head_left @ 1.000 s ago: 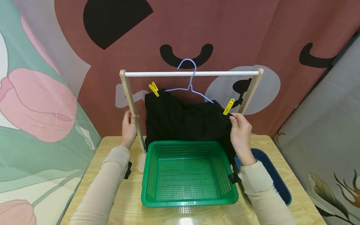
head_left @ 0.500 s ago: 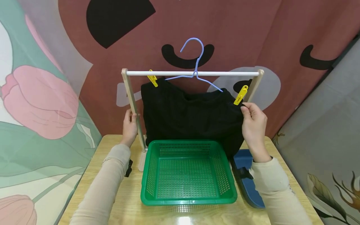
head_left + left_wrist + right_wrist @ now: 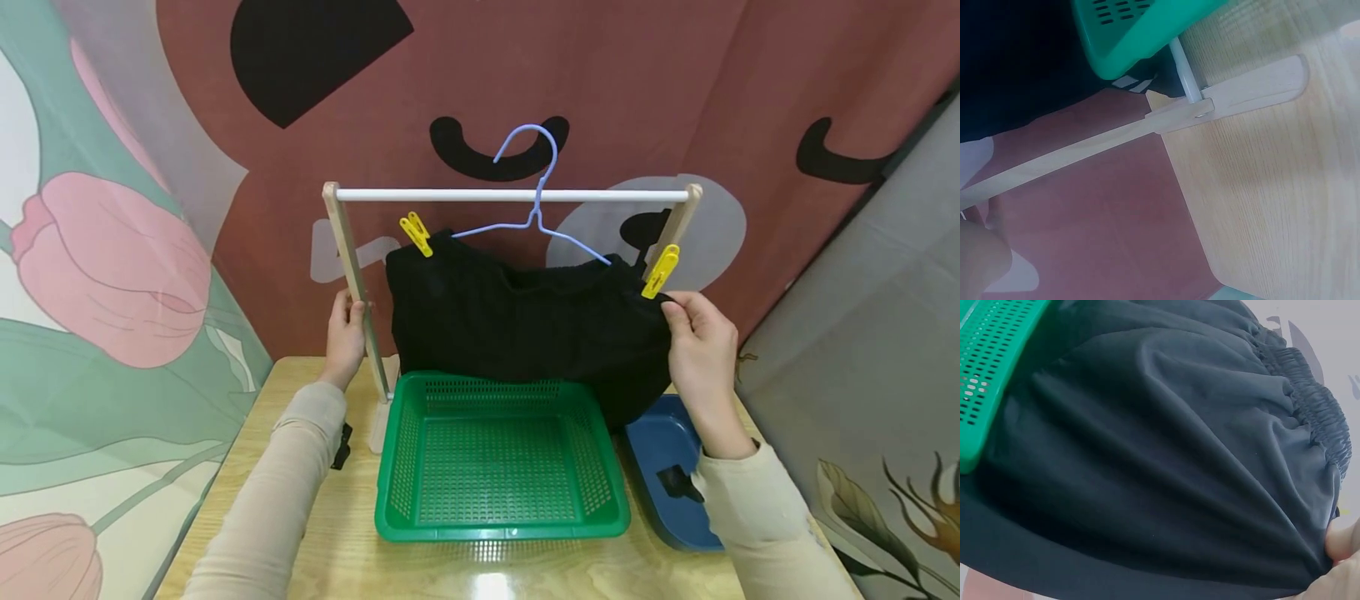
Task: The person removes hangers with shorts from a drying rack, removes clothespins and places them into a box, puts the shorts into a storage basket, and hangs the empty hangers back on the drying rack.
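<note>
A black garment (image 3: 525, 325) with a gathered elastic waistband (image 3: 1319, 406) is spread below a lilac wire hanger (image 3: 538, 218). Yellow clothespins are clipped at its top corners, one on the left (image 3: 416, 234) and one on the right (image 3: 661, 271). My right hand (image 3: 703, 354) pinches the garment's right corner just beside the clothespin. The hanger's hook stands above the white rod, its neck crossing the rod. My left hand (image 3: 347, 337) grips the left post (image 3: 347, 250) of the small drying rack; in the left wrist view only a blurred part of the hand (image 3: 982, 259) shows.
A green perforated basket (image 3: 502, 533) stands on the wooden table (image 3: 322, 533) in front of the rack, overlapping the garment's lower edge in view. To the right is a blue tray (image 3: 660, 433) with a small black item (image 3: 678, 483) over it. A patterned curtain (image 3: 480, 75) hangs behind.
My right hand has pulled the garment's corner to the right, rising and then dipping slightly. Hanger and garment have shifted right with it. My left hand stays on the post.
</note>
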`<action>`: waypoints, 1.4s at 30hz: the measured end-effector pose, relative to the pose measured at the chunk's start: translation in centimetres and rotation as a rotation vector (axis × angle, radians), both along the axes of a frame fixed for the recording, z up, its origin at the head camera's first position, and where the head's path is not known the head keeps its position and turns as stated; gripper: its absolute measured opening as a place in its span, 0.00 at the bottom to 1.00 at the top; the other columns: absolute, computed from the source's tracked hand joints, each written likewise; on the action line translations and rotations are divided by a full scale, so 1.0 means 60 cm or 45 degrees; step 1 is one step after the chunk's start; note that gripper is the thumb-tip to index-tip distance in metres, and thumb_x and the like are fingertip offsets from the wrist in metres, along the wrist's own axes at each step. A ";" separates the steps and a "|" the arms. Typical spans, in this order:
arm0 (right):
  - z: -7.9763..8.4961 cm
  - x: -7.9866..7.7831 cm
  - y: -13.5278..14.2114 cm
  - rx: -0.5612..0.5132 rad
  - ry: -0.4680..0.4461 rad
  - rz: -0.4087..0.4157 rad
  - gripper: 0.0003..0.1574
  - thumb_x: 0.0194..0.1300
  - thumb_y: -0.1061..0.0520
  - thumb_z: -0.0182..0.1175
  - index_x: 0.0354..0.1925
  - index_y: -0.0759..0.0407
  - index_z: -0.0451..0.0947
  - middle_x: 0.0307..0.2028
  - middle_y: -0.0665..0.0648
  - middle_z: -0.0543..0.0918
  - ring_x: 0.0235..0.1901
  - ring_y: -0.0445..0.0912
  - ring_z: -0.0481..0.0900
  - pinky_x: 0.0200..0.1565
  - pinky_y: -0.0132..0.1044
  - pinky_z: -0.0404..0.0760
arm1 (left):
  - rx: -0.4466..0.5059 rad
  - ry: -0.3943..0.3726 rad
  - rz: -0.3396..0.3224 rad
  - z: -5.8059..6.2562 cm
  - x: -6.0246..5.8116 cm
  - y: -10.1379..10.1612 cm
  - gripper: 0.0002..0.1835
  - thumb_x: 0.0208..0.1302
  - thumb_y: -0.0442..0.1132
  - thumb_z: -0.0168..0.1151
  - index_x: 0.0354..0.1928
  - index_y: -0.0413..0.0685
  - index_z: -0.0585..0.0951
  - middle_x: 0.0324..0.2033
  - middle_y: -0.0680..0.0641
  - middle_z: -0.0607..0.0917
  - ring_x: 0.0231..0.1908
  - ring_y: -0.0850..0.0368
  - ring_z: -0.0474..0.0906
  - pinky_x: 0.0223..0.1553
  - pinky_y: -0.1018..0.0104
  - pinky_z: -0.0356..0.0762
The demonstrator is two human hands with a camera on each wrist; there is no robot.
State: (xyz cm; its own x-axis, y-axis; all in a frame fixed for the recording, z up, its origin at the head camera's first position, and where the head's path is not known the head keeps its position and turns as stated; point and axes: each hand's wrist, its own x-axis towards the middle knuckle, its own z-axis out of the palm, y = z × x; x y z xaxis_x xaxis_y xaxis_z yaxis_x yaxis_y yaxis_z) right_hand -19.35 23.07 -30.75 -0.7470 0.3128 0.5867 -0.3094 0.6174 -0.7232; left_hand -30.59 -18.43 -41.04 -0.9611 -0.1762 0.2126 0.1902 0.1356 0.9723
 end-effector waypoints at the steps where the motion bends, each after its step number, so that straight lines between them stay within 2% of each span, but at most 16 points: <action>1: -0.003 0.002 0.002 0.005 0.000 0.002 0.12 0.73 0.61 0.57 0.41 0.71 0.82 0.37 0.65 0.82 0.33 0.32 0.70 0.38 0.28 0.66 | -0.005 -0.002 0.003 -0.001 -0.001 0.000 0.22 0.79 0.41 0.39 0.67 0.35 0.62 0.57 0.32 0.71 0.61 0.38 0.67 0.64 0.47 0.62; 4: -0.010 0.008 0.005 0.008 -0.001 0.012 0.11 0.72 0.63 0.57 0.41 0.72 0.82 0.36 0.64 0.82 0.33 0.32 0.71 0.38 0.27 0.66 | -0.015 -0.002 0.005 0.000 0.001 0.001 0.23 0.78 0.44 0.39 0.67 0.37 0.62 0.58 0.31 0.71 0.62 0.39 0.67 0.64 0.48 0.62; 9: -0.024 0.017 0.007 0.006 -0.035 0.020 0.12 0.73 0.62 0.57 0.41 0.71 0.82 0.33 0.46 0.81 0.34 0.33 0.72 0.39 0.27 0.67 | -0.024 0.012 0.000 0.002 0.004 0.002 0.25 0.78 0.46 0.40 0.68 0.38 0.62 0.59 0.28 0.70 0.62 0.37 0.67 0.64 0.46 0.62; 11: -0.031 0.019 0.007 0.003 -0.049 0.031 0.12 0.73 0.61 0.56 0.42 0.71 0.81 0.33 0.44 0.80 0.34 0.34 0.73 0.39 0.27 0.68 | -0.015 0.018 -0.007 0.002 0.004 0.001 0.24 0.78 0.45 0.40 0.68 0.38 0.62 0.59 0.28 0.70 0.63 0.36 0.66 0.64 0.45 0.62; 16: -0.052 0.025 0.007 -0.009 -0.067 0.063 0.12 0.74 0.61 0.55 0.42 0.71 0.80 0.38 0.60 0.83 0.36 0.33 0.73 0.40 0.27 0.68 | -0.013 0.027 -0.007 -0.001 0.000 0.000 0.24 0.79 0.44 0.40 0.68 0.38 0.63 0.58 0.29 0.70 0.61 0.34 0.66 0.62 0.46 0.62; 19: -0.066 0.028 0.009 -0.011 -0.080 0.076 0.12 0.74 0.62 0.55 0.42 0.71 0.80 0.38 0.63 0.83 0.36 0.32 0.73 0.39 0.27 0.68 | -0.028 0.029 0.001 -0.002 -0.001 0.002 0.25 0.78 0.46 0.39 0.68 0.37 0.63 0.56 0.30 0.70 0.58 0.36 0.67 0.60 0.47 0.64; 21: -0.077 0.029 0.010 -0.016 -0.089 0.082 0.11 0.74 0.62 0.55 0.41 0.71 0.80 0.37 0.61 0.84 0.36 0.32 0.73 0.39 0.27 0.68 | -0.043 0.030 0.002 -0.001 -0.001 0.004 0.25 0.78 0.47 0.39 0.68 0.37 0.63 0.55 0.30 0.70 0.58 0.36 0.67 0.59 0.46 0.65; 25: -0.098 0.027 0.016 -0.033 -0.095 0.104 0.11 0.74 0.63 0.55 0.41 0.70 0.81 0.35 0.45 0.82 0.35 0.33 0.74 0.38 0.26 0.69 | -0.066 0.029 0.003 0.002 -0.002 0.008 0.26 0.78 0.48 0.39 0.68 0.39 0.63 0.57 0.30 0.71 0.58 0.36 0.68 0.59 0.44 0.66; 27: -0.108 0.025 0.019 -0.047 -0.100 0.121 0.11 0.74 0.63 0.54 0.41 0.69 0.81 0.35 0.42 0.80 0.35 0.34 0.74 0.38 0.26 0.69 | -0.071 0.027 0.004 0.004 -0.002 0.010 0.26 0.78 0.48 0.39 0.68 0.39 0.63 0.58 0.31 0.71 0.58 0.36 0.68 0.59 0.45 0.67; 29: -0.118 0.025 0.021 -0.058 -0.112 0.141 0.11 0.74 0.63 0.54 0.42 0.68 0.81 0.36 0.45 0.82 0.37 0.33 0.75 0.40 0.25 0.70 | -0.071 0.025 0.005 0.006 -0.002 0.011 0.26 0.78 0.48 0.40 0.68 0.39 0.64 0.58 0.31 0.72 0.58 0.36 0.68 0.59 0.45 0.66; 34: -0.138 0.027 0.023 -0.090 -0.183 0.161 0.12 0.75 0.63 0.53 0.45 0.68 0.81 0.43 0.61 0.84 0.42 0.31 0.75 0.44 0.24 0.70 | -0.069 0.004 0.044 0.014 0.003 0.009 0.26 0.78 0.47 0.44 0.70 0.42 0.68 0.59 0.33 0.75 0.60 0.40 0.70 0.61 0.47 0.67; 39: -0.153 0.027 0.022 -0.129 -0.241 0.129 0.11 0.75 0.62 0.53 0.44 0.68 0.81 0.43 0.61 0.84 0.41 0.30 0.74 0.44 0.24 0.69 | -0.121 -0.011 0.080 0.027 0.013 0.001 0.28 0.76 0.50 0.50 0.71 0.43 0.68 0.61 0.36 0.76 0.60 0.42 0.71 0.63 0.50 0.68; 42: -0.160 0.030 0.021 -0.149 -0.279 0.111 0.12 0.75 0.61 0.53 0.45 0.67 0.81 0.45 0.61 0.83 0.42 0.30 0.73 0.45 0.24 0.69 | -0.210 0.000 0.132 0.031 0.022 -0.004 0.29 0.76 0.51 0.51 0.73 0.46 0.67 0.65 0.39 0.72 0.64 0.44 0.68 0.65 0.50 0.65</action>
